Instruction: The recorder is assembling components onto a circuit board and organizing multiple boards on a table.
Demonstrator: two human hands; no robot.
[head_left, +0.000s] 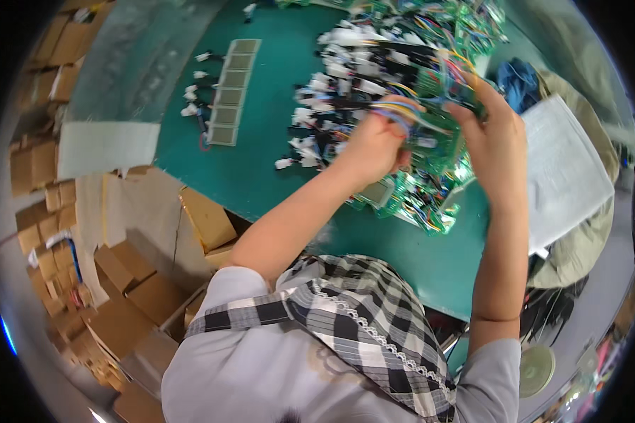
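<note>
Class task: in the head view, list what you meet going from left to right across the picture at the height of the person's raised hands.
Stacked cardboard boxes → strip of square panels → left hand gripping coloured wires → green circuit board → right hand → white sheet.

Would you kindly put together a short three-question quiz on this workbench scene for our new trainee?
1. True or false: both hands are raised above the green table and grip the same green circuit board with coloured wires.
2. Which hand pinches the bundle of coloured wires? A) left hand B) right hand C) neither
3. What lies in a straight row on the table to the person's left of the hands?

Key
1. True.
2. A: the left hand closes on the wires, while the right hand holds the board's edge.
3. A strip of small rectangular panels, with white connectors beside it.
</note>
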